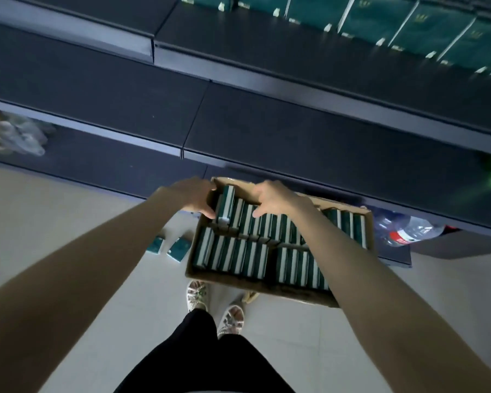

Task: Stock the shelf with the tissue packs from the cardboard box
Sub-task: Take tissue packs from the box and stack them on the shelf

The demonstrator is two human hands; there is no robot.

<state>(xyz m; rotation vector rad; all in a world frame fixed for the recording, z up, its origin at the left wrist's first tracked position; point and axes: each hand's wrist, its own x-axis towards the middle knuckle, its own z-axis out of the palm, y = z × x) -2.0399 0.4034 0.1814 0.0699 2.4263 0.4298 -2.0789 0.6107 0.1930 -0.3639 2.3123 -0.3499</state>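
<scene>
Two bare arms reach down to a cardboard box (224, 275) on pale floor tiles, at the foot of dark shelving (295, 129) with three stepped tiers.

At far left, under the lowest tier, lies a blurred cluster of clear bottles (14, 134), too smeared to count. Wide open tile lies below them, reaching to the box's left wall.

The left hand (193, 198) sits at the box's far-left corner. It curls round one raised pack (226, 204), thumb at its near end and fingers at its far end. This pack stands higher than its neighbours.

Two loose packs (167, 248) lie on the floor just beside the box's left wall.

Two sandalled feet (213, 306) stand just before the box's near wall.

Green-and-white tissue packs (233, 256) stand on edge in two rows inside the box: six in the front-left group, the rest partly hidden by the right arm.

The right hand (272, 199) rests on the back row, fingers bent down over the tops. Whether it grips any cannot be told.

About seven green packs (380, 24) line the top tier at upper right. The two lower tiers show bare dark board.

At least two clear bottles (408, 231) lie right of the box, one red-labelled.
</scene>
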